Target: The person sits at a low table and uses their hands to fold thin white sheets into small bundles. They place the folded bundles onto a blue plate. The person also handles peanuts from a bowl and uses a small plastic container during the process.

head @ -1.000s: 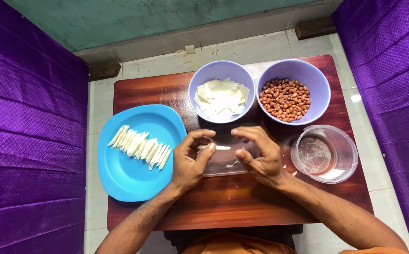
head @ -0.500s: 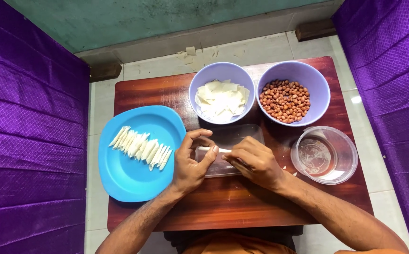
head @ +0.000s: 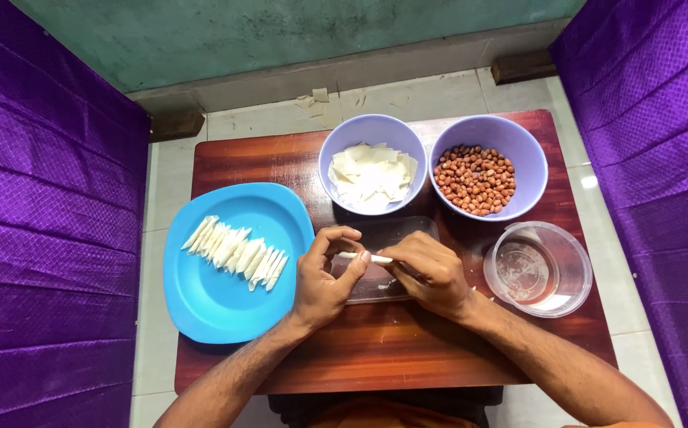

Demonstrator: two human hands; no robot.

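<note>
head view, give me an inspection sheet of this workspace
surface: low wooden table on tiled floor.
job's things: thin white roll pinched between left hand and right hand over a clear tray.
clutter: blue plate with a row of white rolls; bowl of white sheets; bowl of peanuts; clear bowl.
grippers: both hands on the roll.
cables: nothing seen.
surroundings: purple cloth both sides, green wall.

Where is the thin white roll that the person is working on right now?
In the head view, the white roll sits mid-table, pinched between the left hand and right hand, above a clear tray and just below the bowl of white sheets.
</note>
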